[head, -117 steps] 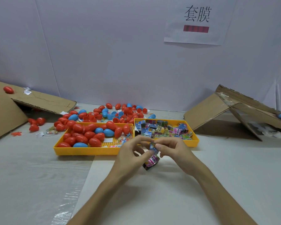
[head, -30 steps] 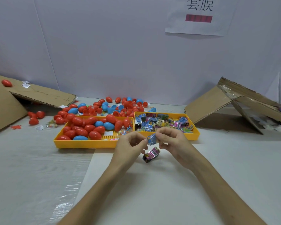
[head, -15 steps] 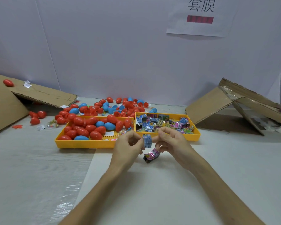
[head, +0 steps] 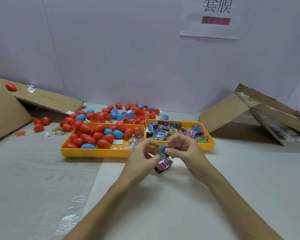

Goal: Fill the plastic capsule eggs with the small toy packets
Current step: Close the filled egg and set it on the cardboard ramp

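Both hands meet just in front of the two yellow trays. My left hand [head: 142, 157] and my right hand [head: 185, 151] pinch one small blue toy packet [head: 162, 150] between their fingertips, held upright above the table. A pink and black packet [head: 164, 165] lies on the table right under them. The left yellow tray [head: 93, 152] holds several red and blue capsule eggs [head: 100, 135]. The right yellow tray [head: 210, 144] is full of small coloured toy packets [head: 173, 129].
Many loose red and blue eggs [head: 126, 113] are piled behind the trays by the wall. Folded cardboard [head: 5, 108] stands at the left with a red egg on it, and more cardboard [head: 246, 111] leans at the right. A clear film sheet [head: 42, 187] covers the table's left part.
The blue packet has been turned and folded between the fingertips of both hands. The hands stay in the same place above the pink packet; the view shifted slightly.
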Action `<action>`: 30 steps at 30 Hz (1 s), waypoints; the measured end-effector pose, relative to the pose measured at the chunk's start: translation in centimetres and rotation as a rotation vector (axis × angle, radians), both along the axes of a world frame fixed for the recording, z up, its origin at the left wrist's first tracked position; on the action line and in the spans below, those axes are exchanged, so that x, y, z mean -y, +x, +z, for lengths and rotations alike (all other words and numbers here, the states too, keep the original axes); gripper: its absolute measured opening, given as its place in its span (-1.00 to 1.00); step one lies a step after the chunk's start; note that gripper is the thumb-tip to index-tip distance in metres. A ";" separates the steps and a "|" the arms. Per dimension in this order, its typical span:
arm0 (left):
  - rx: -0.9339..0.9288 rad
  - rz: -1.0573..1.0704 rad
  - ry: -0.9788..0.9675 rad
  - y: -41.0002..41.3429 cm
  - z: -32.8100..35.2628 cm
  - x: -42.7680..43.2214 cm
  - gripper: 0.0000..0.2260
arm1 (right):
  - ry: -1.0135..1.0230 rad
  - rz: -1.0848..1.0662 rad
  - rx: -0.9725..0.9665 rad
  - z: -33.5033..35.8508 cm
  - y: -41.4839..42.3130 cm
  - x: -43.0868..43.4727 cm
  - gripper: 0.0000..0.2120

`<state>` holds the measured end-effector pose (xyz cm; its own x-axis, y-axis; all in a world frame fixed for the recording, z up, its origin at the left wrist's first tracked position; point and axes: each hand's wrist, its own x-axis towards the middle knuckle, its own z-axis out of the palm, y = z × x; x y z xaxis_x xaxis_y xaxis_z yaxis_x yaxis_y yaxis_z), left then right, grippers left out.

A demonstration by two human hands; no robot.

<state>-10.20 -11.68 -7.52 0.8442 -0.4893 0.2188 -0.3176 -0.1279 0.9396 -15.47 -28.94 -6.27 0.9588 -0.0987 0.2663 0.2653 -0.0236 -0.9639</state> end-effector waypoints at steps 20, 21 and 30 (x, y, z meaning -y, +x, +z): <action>-0.336 -0.102 -0.163 0.0 0.7 -0.3 -0.85 | 0.035 0.022 -0.002 0.1 -0.2 -0.6 -0.57; -0.327 -0.105 -0.156 0.0 0.7 -0.3 -0.86 | 0.044 0.004 -0.006 0.1 -0.2 -0.6 -0.60; -0.239 -0.070 -0.146 0.2 0.3 -0.2 -0.86 | 0.134 0.005 -0.070 0.3 -0.2 -0.6 -0.62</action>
